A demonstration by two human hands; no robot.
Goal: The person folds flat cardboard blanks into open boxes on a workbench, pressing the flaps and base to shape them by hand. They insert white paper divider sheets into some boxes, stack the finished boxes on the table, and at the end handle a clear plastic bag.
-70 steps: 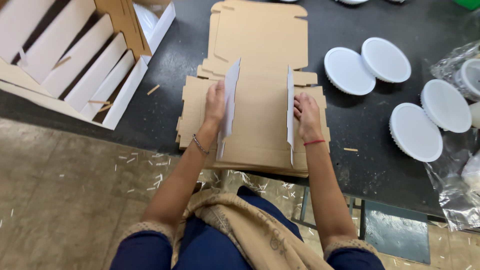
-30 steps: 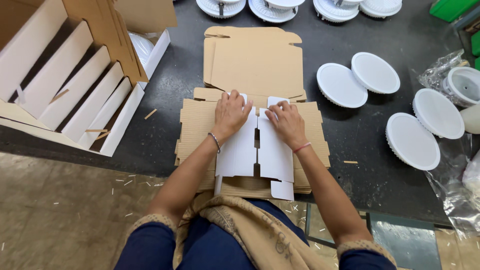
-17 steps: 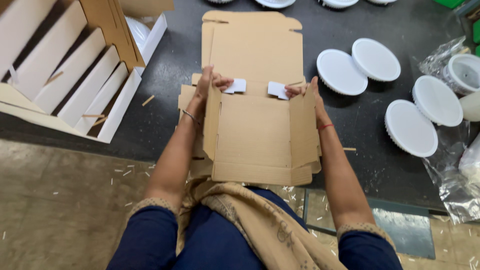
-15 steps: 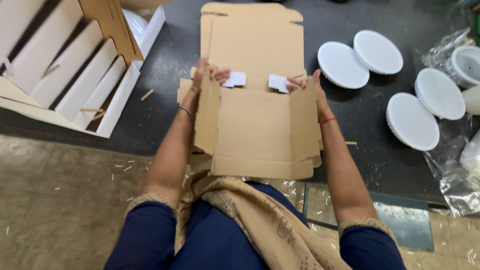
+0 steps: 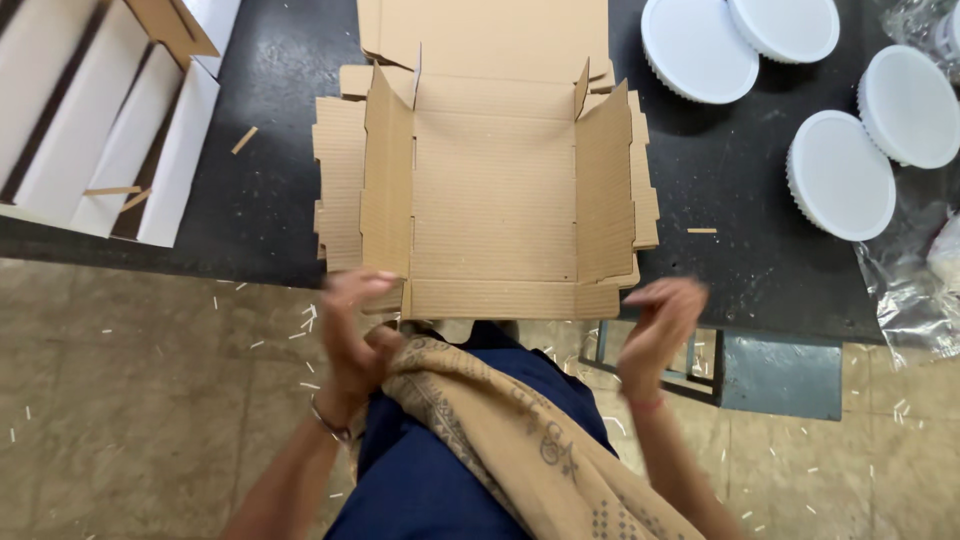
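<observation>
While both hands sit blurred at the near edge of the dark surface [image 5: 250, 200], the work in hand looks like the folding-up of a corrugated cardboard box blank [image 5: 495, 195]. That blank lies on top of a stack of flat blanks [image 5: 335, 170], its base panel flat, its two side walls raised upright, its near front strip low along the surface edge, its lid panel lying flat beyond. Left hand [image 5: 350, 325]: fingers curled loosely, fingertips close under the near-left corner of the blank; contact cannot be told through the blur, and it grips nothing that I can make out. Right hand [image 5: 660, 325]: fingers bent, apart from the cardboard, just below the near-right corner, empty. Judgement: side walls are set, front wall not yet stood up or locked. The next move would call for both hands at the near corners together, lifting the front strip evenly while the side walls are kept from splaying outward; the left wall leans a little, so it may need steadying. Round about: white round discs [image 5: 838, 175] lie to the right, clear plastic wrapping [image 5: 910, 290] near them, a white-partitioned carton [image 5: 110, 130] to the left, cardboard slivers scattered on the tiled floor [image 5: 150, 400].
</observation>
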